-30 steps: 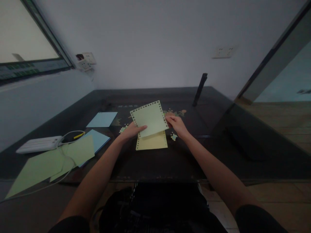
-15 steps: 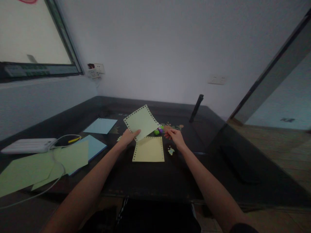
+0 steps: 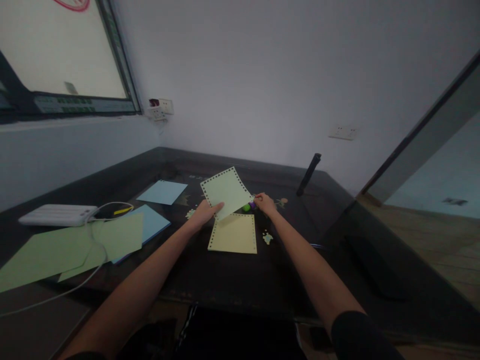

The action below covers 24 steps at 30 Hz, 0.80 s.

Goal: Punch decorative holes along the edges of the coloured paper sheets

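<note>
The left hand (image 3: 205, 212) grasps the punched green sheet (image 3: 226, 192) near its lower-left corner, thumb on top; the right hand (image 3: 265, 203) has its fingers drawn together at the sheet's right corner, and we cannot tell whether they pinch the paper. Taking the yellow sheet (image 3: 232, 235) as the dial centre, we read the desk (image 3: 225, 280) from left to right.

At 9 o'clock we find plain green sheets (image 3: 52, 252), just nearer than a white device (image 3: 56, 214). Toward 10 o'clock we locate a separate blue sheet (image 3: 163, 192) and, beside the left hand, small pale pieces (image 3: 190, 214).

At 12 o'clock, the punched green sheet is held tilted above the desk. We judge it light and moderately stiff, like thin card, but liable to crease if squeezed and to tear along its hole rows. We should grip the unpunched area inside the edge, thumb flat, keeping pressure off the perforations. A loose thumb may slip on the smooth face.

At 1 o'clock we note a green-and-purple object (image 3: 246, 207), partly hidden; at 3 o'clock, a pale cluster (image 3: 267, 238); at 2 o'clock, farther off, a black rod (image 3: 309, 174).
</note>
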### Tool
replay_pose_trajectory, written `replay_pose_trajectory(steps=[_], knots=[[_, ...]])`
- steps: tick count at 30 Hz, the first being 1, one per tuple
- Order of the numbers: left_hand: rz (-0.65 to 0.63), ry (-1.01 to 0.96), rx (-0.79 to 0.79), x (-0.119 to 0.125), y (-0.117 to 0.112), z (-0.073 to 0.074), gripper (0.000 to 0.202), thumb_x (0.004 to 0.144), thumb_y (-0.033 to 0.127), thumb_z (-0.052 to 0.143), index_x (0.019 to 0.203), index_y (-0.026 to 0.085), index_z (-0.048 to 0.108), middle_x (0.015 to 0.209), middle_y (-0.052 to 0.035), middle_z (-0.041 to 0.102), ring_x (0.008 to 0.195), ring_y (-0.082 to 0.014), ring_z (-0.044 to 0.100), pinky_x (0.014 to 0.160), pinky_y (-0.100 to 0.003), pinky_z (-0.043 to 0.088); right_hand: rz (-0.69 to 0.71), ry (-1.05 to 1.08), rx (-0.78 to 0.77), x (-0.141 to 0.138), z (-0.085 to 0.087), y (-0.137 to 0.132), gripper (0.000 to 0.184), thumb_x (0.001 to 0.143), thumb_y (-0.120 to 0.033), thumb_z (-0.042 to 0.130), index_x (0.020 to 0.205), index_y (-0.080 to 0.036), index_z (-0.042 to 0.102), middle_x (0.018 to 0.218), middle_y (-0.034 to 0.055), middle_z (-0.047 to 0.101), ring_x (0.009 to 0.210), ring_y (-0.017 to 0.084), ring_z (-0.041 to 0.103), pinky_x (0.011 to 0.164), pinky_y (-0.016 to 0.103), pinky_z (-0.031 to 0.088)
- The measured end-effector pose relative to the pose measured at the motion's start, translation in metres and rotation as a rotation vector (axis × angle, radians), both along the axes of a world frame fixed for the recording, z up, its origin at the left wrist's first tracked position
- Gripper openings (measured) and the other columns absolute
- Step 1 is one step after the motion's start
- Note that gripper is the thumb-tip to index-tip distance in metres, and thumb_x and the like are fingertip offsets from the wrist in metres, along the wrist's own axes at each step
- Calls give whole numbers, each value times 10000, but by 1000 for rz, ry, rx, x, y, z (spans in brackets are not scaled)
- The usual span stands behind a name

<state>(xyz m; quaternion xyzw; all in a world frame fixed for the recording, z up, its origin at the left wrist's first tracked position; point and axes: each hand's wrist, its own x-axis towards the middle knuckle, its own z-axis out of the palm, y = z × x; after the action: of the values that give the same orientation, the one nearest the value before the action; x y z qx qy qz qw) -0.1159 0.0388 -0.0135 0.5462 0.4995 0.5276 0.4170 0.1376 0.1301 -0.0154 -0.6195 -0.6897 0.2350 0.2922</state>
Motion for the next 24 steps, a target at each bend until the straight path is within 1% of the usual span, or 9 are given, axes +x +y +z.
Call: replay_pose_trajectory(steps=[4, 10, 13, 17, 20, 24], knots=[[-12, 23, -9, 0, -1, 0, 477, 694, 413, 701, 1077, 135, 638, 1157, -149, 656, 1065, -291, 622, 919, -425, 494, -34, -115, -25, -6, 0, 9, 190, 772, -348, 626, 859, -185, 674, 952, 106, 689, 912, 253, 623, 769, 336, 437], [-7, 74, -15, -1, 1, -5, 476, 694, 421, 701, 1063, 126, 646, 1135, -157, 665, 1047, -304, 627, 917, -448, 489, -48, -204, -36, -7, 0, 14, 334, 775, -470, 610, 969, -214, 703, 1086, 144, 663, 1029, 300, 596, 813, 372, 439], [-11, 75, -20, -1, 2, -7, 475, 705, 402, 692, 1081, 117, 638, 1135, -156, 665, 1051, -296, 625, 922, -448, 485, -63, -234, -40, -9, 0, 13, 359, 769, -478, 611, 1015, -233, 702, 1117, 128, 658, 1040, 296, 598, 824, 367, 444], [-19, 27, -12, 0, 3, -6, 452, 708, 348, 687, 1085, 105, 633, 1143, -152, 662, 1048, -280, 626, 924, -434, 484, -82, -261, -42, -11, 1, 9, 357, 782, -457, 601, 1058, -250, 692, 1138, 95, 658, 1034, 271, 611, 827, 338, 447], [-19, 5, -22, 0, 3, -3, 428, 703, 328, 692, 1063, 100, 642, 1127, -148, 670, 1028, -274, 635, 929, -428, 482, -78, -271, -44, -11, 3, 6, 377, 789, -461, 595, 1079, -237, 683, 1172, 93, 646, 1049, 266, 607, 827, 323, 444], [29, -32, -23, 1, -1, 4, 458, 689, 314, 704, 1089, 103, 634, 1142, -141, 665, 1038, -268, 631, 928, -412, 486, -70, -281, -46, -10, 4, 5, 379, 796, -483, 586, 1073, -242, 681, 1157, 83, 657, 1052, 256, 606, 818, 308, 445]])
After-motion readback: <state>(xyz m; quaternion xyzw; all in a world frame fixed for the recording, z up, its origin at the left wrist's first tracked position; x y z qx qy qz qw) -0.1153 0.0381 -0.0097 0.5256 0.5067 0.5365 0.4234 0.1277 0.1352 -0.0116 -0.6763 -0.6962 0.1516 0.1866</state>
